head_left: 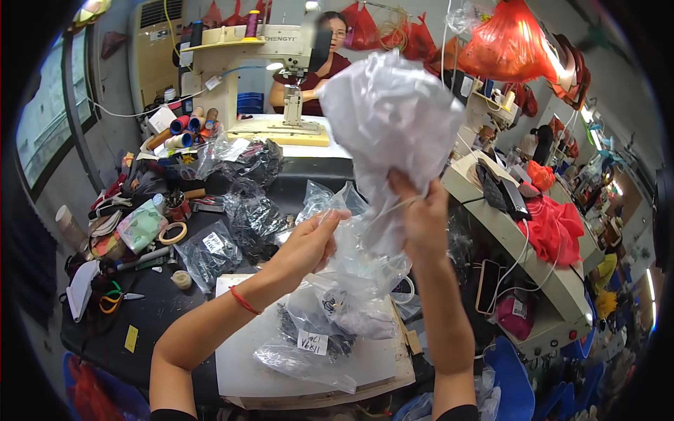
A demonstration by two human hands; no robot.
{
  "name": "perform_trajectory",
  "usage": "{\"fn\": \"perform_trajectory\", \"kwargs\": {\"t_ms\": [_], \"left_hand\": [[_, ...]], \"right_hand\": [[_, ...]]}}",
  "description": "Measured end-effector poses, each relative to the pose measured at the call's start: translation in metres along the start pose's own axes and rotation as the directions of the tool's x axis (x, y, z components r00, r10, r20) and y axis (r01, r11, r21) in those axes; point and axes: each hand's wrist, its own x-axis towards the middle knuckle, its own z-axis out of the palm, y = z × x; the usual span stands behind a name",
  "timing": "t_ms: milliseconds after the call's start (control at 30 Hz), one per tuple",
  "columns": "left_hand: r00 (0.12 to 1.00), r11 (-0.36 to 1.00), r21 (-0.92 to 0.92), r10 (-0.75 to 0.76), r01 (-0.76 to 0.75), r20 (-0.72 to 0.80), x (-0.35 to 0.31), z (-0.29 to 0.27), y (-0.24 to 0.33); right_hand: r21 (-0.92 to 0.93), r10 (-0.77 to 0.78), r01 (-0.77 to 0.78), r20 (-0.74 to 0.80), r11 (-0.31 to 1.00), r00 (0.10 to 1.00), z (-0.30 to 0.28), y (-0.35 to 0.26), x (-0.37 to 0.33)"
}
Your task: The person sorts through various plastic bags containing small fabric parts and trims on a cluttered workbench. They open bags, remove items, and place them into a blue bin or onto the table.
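Observation:
My right hand (425, 217) is closed round the gathered neck of a crumpled white bag-like bundle (393, 112), raised above the table. The bundle has a soft sheen; whether it is cloth or plastic I cannot tell. A thin pale cord runs beside the right fingers. My left hand (309, 242), a red cord on its wrist, is closed in a pinch just left of the bundle; what sits between its fingertips is too small to make out. Below both hands, clear plastic bags (330, 302) with dark and pale contents lie on a white board (246, 372), one bearing a white label (312, 342).
Ahead stands a sewing machine (295, 56) with a person behind it. Thread spools (186, 126), a tape roll (173, 233), orange-handled scissors (112, 302) and more plastic bags (210, 252) crowd the left. On the right, another machine table (512, 231) carries red cloth (554, 228). Red bags (505, 42) hang above.

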Motion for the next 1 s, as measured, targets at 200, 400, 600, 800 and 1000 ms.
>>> {"fn": "perform_trajectory", "kwargs": {"t_ms": [200, 400, 600, 800, 1000], "left_hand": [[0.994, 0.988, -0.13, -0.087, 0.078, -0.067, -0.003, 0.005, -0.026], [0.992, 0.943, -0.308, 0.119, -0.129, -0.049, -0.009, 0.018, -0.028], [0.931, 0.932, 0.012, 0.363, -0.363, -0.039, -0.007, 0.006, -0.058], [0.882, 0.884, 0.041, 0.46, -0.466, 0.105, -0.037, -0.002, -0.016], [0.873, 0.865, 0.294, 0.274, -0.407, 0.403, -0.006, -0.061, 0.01]], "right_hand": [[-0.064, 0.074, -0.074, -0.002, 0.995, 0.997, -0.014, 0.068, -0.063], [-0.699, 0.162, 0.188, 0.403, 0.691, 0.901, -0.072, 0.057, -0.092], [-0.784, 0.682, 0.605, 0.517, 0.136, 0.517, -0.055, 0.029, -0.077], [-0.642, 0.689, 0.737, 0.437, -0.212, 0.578, -0.04, 0.03, -0.067], [-0.728, 0.704, 0.683, 0.455, -0.058, 0.545, -0.043, 0.021, -0.07]]}}
